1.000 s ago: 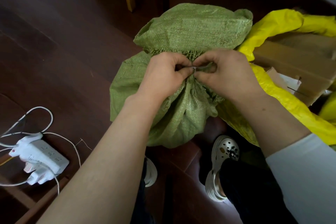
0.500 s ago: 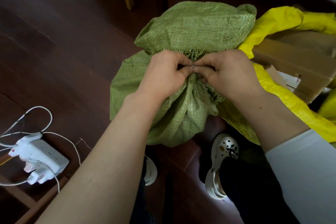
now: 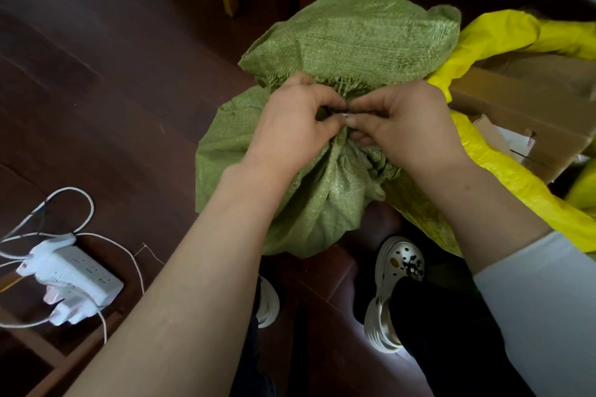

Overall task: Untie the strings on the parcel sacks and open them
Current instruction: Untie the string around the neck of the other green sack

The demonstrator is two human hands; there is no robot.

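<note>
While the head view looks steeply down, the green sack [image 3: 338,51] sits on the dark wood floor [image 3: 113,106] at the centre of the frame. Its long axis runs from the lower centre up toward the top edge. The cloth is gathered into a tight neck at mid-frame. Above that neck the loose mouth fans out as a wide, frayed flap pointing to the upper part of the frame. Below the neck the body bulges toward the lower left.

Both hands meet at the neck. The left hand [image 3: 290,129] comes in from the lower left with its fingers curled, thumb and forefinger tips drawn together on the string [image 3: 343,113]. Only a short pale strand of the string shows between the fingertips. The right hand [image 3: 416,129] comes in from the lower right, also curled, pinching the same strand from the other side. Its lower fingers press into the bunched cloth. How the knot itself lies is too small to tell.

Just to the right of the green sack, touching it, lies a yellow sack [image 3: 503,32] with its mouth open around a cardboard box [image 3: 522,106]. A white power strip [image 3: 80,277] with cables lies at the lower left. A pale clog [image 3: 400,261] stands below the sack. A white sleeve [image 3: 541,300] covers the right forearm.
</note>
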